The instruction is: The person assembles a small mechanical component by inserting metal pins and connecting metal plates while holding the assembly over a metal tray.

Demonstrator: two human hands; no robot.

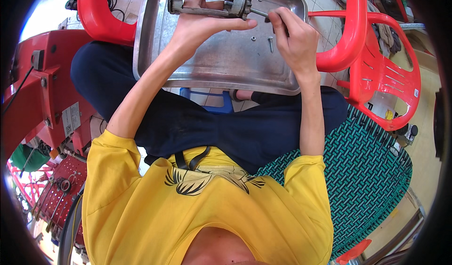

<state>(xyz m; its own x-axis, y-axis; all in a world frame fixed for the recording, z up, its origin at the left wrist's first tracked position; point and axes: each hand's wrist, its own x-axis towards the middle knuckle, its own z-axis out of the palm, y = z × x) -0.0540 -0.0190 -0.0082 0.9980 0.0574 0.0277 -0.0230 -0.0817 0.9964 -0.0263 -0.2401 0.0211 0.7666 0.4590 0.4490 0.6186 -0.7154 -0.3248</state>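
Note:
Over a shallow metal tray [216, 67], my left hand [195, 29] is closed around a worn grey metal housing [239, 4]. The housing has an open, frame-like body and a toothed rim at its right end. A thin metal rod [258, 12] sticks out of that end toward the right. My right hand [297, 39] pinches the rod's outer end between thumb and fingers; its tip is hidden there. Below the housing, a small nut [253, 38] and a bolt [270, 44] lie loose in the tray.
Red plastic chair arms [341, 53] flank the tray. Another red chair [391, 76] stands at the right, beside a green-black woven seat [358, 185]. Red machinery [56, 86] and a red perforated panel [66, 175] are at the left. A blue stool [216, 102] shows below the tray.

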